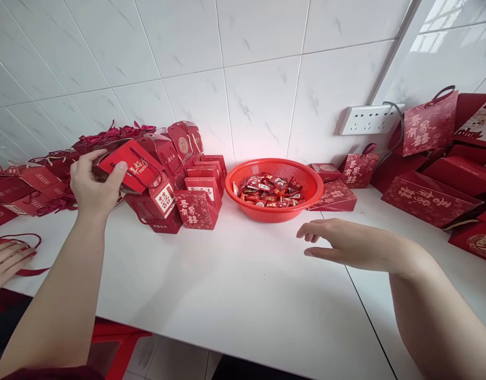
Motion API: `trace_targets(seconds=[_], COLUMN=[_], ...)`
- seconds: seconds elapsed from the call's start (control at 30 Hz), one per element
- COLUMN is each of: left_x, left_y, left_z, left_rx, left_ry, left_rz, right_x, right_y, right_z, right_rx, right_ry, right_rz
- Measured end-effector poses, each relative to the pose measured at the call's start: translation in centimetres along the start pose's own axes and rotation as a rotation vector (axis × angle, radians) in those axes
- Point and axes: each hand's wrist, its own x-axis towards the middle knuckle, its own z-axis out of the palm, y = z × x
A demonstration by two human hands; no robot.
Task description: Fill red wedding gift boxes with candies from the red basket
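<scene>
My left hand (pixel 93 182) grips a red gift box (pixel 138 168) with a twisted cord handle and gold lettering, tilted above the other boxes at the left. Just below it stands a box with a white double-happiness label (pixel 164 200). My right hand (pixel 338 240) hovers over the table on the right, palm down, fingers loosely bent and apart, with nothing in it. The nearest thing to it is a red plastic basket (pixel 274 215) of small wrapped candies (pixel 272 191). Between the hands, a patterned red box (pixel 196 210) stands upright in front of several similar ones.
Many red boxes (pixel 40 179) crowd the left, and larger ones (pixel 433 198) pile up at the right. A power strip (pixel 367 120) is fixed to the tiled wall. Another person's hand (pixel 7 261) rests by a red bag at the far left. A red stool (pixel 122 343) stands below.
</scene>
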Motion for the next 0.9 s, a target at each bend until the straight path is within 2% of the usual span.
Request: trace_targets(seconds=[0.07,0.1,0.17,0.23,0.4,0.57,0.67,0.77,0.83,0.9], left_x=[0.2,0.3,0.5,0.6,0.7,0.8,0.8,0.4,-0.2,-0.9], left_y=[0.2,0.3,0.4,0.6,1.2,0.6,-0.4,-1.4,-1.8,-2.0], left_z=[0.1,0.1,-0.2,-0.5,-0.5,0.9,1.9,2.8,3.3,3.5], left_rx=[0.026,0.029,0.040,0.077,0.176,0.361,0.209,-0.002,-0.039,-0.050], left_ry=[0.202,0.247,0.225,0.195,0.126,-0.047,-0.086,-0.040,0.012,0.036], left_rz=[0.171,0.240,0.315,0.329,0.245,0.162,0.018,-0.138,-0.142,-0.085], right_x=[0.0,-0.1,-0.1,0.0,0.0,0.0,0.0,0.0,0.1,0.2], right_y=[0.0,0.0,0.0,0.1,0.0,0.1,0.2,0.3,0.4,0.4], right_z=[-0.1,-0.1,-0.1,0.0,0.0,0.1,0.1,0.1,0.2,0.2], right_rx=[-0.003,-0.004,-0.007,-0.010,-0.014,-0.008,-0.006,-0.010,-0.011,-0.010], right_ry=[-0.007,-0.008,-0.005,0.000,-0.002,-0.002,0.008,0.011,0.011,0.010], right_rz=[0.004,0.005,0.004,0.002,0.004,0.000,0.004,0.005,0.003,0.000])
